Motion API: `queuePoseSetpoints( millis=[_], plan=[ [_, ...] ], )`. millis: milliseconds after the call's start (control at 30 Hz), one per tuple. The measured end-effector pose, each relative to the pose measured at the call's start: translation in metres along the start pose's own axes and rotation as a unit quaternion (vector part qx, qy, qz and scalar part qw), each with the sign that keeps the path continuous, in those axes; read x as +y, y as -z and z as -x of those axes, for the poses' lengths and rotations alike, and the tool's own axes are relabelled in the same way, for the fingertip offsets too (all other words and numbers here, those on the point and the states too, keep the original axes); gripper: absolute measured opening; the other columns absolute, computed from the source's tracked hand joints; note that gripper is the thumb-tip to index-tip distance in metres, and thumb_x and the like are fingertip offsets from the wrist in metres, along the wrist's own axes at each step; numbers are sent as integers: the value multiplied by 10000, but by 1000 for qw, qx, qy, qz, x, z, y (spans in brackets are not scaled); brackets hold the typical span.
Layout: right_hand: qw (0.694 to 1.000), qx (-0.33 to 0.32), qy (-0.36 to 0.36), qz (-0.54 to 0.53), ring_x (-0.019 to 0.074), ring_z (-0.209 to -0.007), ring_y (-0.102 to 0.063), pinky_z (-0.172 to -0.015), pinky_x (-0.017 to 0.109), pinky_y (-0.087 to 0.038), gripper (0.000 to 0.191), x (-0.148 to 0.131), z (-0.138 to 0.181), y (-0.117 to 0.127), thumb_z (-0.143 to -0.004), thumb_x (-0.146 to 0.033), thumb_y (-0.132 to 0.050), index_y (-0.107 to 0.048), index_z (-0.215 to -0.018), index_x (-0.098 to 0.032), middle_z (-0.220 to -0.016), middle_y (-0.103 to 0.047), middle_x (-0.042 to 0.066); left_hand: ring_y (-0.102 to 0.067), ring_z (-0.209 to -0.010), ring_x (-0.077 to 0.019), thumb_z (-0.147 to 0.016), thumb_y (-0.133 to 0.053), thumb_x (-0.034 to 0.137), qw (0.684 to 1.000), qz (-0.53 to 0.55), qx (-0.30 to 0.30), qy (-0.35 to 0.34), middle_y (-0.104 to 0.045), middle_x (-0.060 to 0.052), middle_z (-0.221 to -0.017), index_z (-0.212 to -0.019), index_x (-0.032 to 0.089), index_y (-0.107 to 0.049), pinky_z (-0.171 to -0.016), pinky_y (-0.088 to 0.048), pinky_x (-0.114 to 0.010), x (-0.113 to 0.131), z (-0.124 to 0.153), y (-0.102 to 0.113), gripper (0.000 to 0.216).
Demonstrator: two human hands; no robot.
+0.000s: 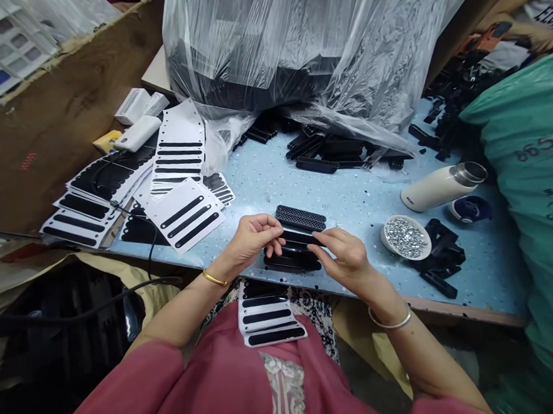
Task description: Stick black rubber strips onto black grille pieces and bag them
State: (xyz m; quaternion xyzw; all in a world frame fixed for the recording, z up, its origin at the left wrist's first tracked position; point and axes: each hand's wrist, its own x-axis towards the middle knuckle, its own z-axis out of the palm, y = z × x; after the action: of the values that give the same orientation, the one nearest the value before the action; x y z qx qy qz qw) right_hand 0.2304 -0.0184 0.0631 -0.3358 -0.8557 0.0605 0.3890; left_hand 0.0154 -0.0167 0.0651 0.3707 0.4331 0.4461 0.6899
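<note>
Right now, the left hand (pixel 258 238) and the right hand (pixel 346 255) hold a thin black strip (pixel 298 237), one at each end. The left thumb and finger pinch one end, and the right thumb and finger close on the other. The strip is over the near side of the blue table (pixel 259 187), between a black piece full of holes (pixel 301 218) and some shiny black pieces (pixel 293 263). It is hard to see if the strip touches a piece under it, so I can't tell if it is stuck down. This one looks partway done. Lots seems to be left: the lap sheet (pixel 267 319) has black strips on it, and so does the stack of sheets (pixel 83 223) at the left. The tall sheet (pixel 181 126) is bare white near its top, so maybe some strips are off it. A big heap of black parts (pixel 339 149) sits at the back, under clear plastic (pixel 383 70).
</note>
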Motion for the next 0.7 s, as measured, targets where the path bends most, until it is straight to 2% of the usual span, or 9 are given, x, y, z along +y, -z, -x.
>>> queuePoseSetpoints(
  millis=[100,167,233,300,367,433,700],
  plan=[
    [1000,4,-5,1,193,-655,-634,-576,322,-532,116,7,1,-3,-879,-159,-603,-695,-938,-122,-748,-689,108,-630,-451,-138,-700,-748,333,999,-35,0,-7,-683,-77,-635,-798,82,-638,-337,-397,-164,0,-8,6,291],
    [999,10,-44,-2,191,-661,-639,-594,325,-534,111,13,2,1,-880,-177,-603,-703,-913,-140,-748,-694,99,-624,-448,-129,-721,-718,328,995,-88,36,-37,-687,-77,-662,-867,74,-661,-334,-372,-164,-1,-16,16,298],
    [993,15,-117,-22,185,-679,-646,-614,321,-537,108,21,4,7,-872,-210,-620,-714,-899,-166,-761,-700,84,-606,-438,-112,-740,-683,308,978,-167,94,-88,-680,-56,-653,-901,82,-673,-366,-394,-174,-4,-27,28,277],
    [975,17,-211,-62,178,-675,-647,-591,303,-533,104,33,8,13,-846,-259,-653,-723,-875,-188,-761,-703,66,-606,-466,-110,-744,-650,278,947,-262,130,-134,-674,-37,-639,-872,99,-686,-440,-457,-198,-9,-39,39,223],
    [951,10,-291,-100,172,-639,-640,-547,289,-523,127,47,14,15,-810,-309,-686,-728,-845,-194,-742,-703,54,-621,-526,-125,-714,-653,243,920,-336,131,-152,-669,-27,-623,-814,117,-700,-515,-494,-221,-15,-50,47,167],
    [937,0,-332,-113,172,-614,-634,-527,289,-516,158,58,21,12,-780,-341,-705,-729,-814,-189,-730,-705,55,-619,-553,-134,-667,-678,205,909,-371,115,-150,-664,-18,-600,-774,132,-711,-546,-492,-230,-21,-59,50,134],
    [953,-52,-287,-82,196,-689,-657,-575,307,-518,160,72,27,-17,-788,-338,-662,-723,-803,-191,-781,-713,75,-555,-509,-118,-632,-700,146,883,-444,80,-131,-637,8,-569,-832,152,-736,-549,-437,-237,-34,-70,41,203]
  ],
)
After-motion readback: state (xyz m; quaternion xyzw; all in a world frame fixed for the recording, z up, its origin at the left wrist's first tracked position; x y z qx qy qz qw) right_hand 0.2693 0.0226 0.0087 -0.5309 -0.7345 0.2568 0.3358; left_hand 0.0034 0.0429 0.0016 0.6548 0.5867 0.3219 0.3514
